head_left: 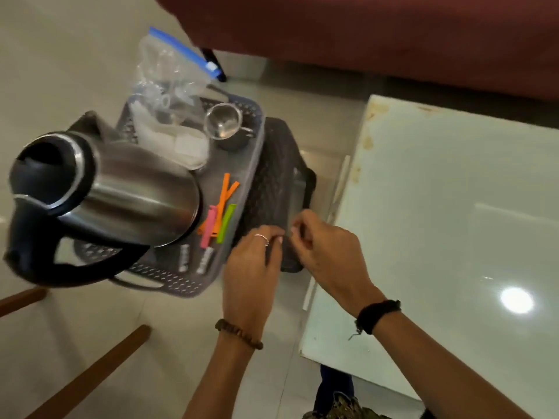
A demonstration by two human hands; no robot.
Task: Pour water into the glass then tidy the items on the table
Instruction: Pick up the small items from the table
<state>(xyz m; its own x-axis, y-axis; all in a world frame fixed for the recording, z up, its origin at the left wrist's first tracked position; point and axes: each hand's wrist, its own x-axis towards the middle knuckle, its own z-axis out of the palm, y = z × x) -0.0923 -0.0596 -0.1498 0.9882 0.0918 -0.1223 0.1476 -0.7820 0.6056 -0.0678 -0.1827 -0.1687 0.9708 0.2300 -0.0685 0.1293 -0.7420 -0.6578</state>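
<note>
Head view: both hands meet low over the floor at the near right edge of a grey perforated basket (257,152). The left hand (252,261) has its fingers (276,238) curled down against a dark mesh piece (272,189) that stands along the basket's right side. The right hand (326,249) is just beside it, fingers (298,229) pinched together on what looks like a thin clear edge or the mesh rim; blur keeps me from telling which. Neither hand carries a loose item.

Beyond the fingers, at the far end of the basket, sits the glass (222,120), upright, and whether it holds water I cannot tell. To the left of the fingers the steel kettle (99,192) rests in the basket, tilted, with its lid open. Coloured clips (222,213) lie on the basket floor just left of the left hand, and a zip bag (169,74) stands at the far end. The pale bench (453,222) to the right of the fingers looks bare.

The step seems to be closing up or fixing the basket's side. Keeping both pinches near each other and pulling evenly should prevent jolting the basket, since the kettle leans and the glass could tip.
</note>
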